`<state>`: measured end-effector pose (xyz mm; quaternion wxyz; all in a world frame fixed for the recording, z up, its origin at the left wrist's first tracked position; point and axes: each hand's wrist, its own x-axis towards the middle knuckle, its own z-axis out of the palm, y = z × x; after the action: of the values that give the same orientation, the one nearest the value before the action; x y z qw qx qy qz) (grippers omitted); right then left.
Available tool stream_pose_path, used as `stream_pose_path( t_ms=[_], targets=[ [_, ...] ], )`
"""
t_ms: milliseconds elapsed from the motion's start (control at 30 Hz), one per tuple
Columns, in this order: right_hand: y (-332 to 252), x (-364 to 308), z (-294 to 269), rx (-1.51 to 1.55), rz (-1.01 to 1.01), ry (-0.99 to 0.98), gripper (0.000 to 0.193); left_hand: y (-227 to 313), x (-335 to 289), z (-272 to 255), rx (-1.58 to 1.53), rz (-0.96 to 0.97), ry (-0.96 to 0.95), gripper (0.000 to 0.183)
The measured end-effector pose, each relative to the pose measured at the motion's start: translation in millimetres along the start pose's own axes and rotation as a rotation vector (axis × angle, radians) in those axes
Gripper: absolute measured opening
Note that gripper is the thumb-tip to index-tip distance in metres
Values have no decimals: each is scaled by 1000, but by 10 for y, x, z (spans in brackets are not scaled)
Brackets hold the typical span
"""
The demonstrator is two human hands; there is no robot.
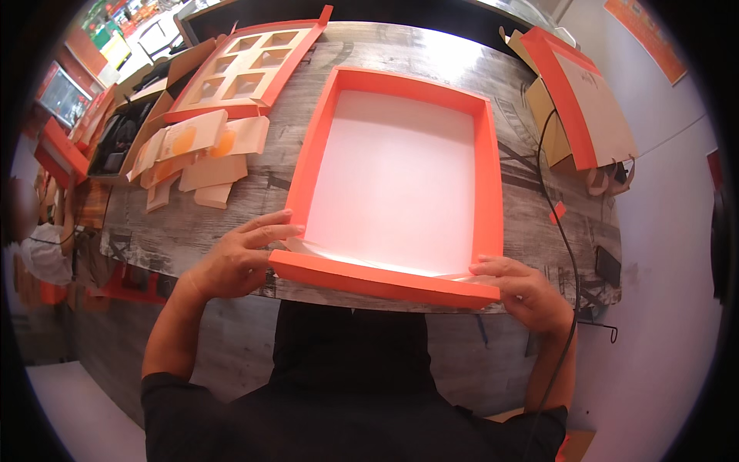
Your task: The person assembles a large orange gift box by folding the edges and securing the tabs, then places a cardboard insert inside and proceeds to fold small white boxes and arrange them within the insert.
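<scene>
A shallow orange cardboard box (396, 185) with a white inner bottom lies on the table in front of me. Three of its walls stand up; the near wall (381, 283) tilts outward, with a gap at both near corners. My left hand (242, 258) grips the near left corner, two fingers stretched over the side wall's end and the others curled. At the near right corner, my right hand (523, 291) holds the wall's end with bent fingers. Both thumbs are mostly hidden.
An orange-edged tray (258, 65) with several square openings lies at the back left, beside folded card pieces (196, 150) and an open carton (127, 131). An orange and white box (573, 96) leans at the right. A black cable (566, 231) crosses the table's right side.
</scene>
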<state>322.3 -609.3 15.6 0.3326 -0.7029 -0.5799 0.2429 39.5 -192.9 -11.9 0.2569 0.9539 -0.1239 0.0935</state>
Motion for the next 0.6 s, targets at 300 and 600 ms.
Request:
stream_pose_path(
  t_ms=[300, 600],
  targets=[
    [-190, 416, 48, -195, 50, 56, 19, 19, 360, -234, -121, -154, -86, 19],
    [-300, 571, 129, -351, -40, 11, 22, 218, 688, 84, -97, -116, -77, 21]
  ],
)
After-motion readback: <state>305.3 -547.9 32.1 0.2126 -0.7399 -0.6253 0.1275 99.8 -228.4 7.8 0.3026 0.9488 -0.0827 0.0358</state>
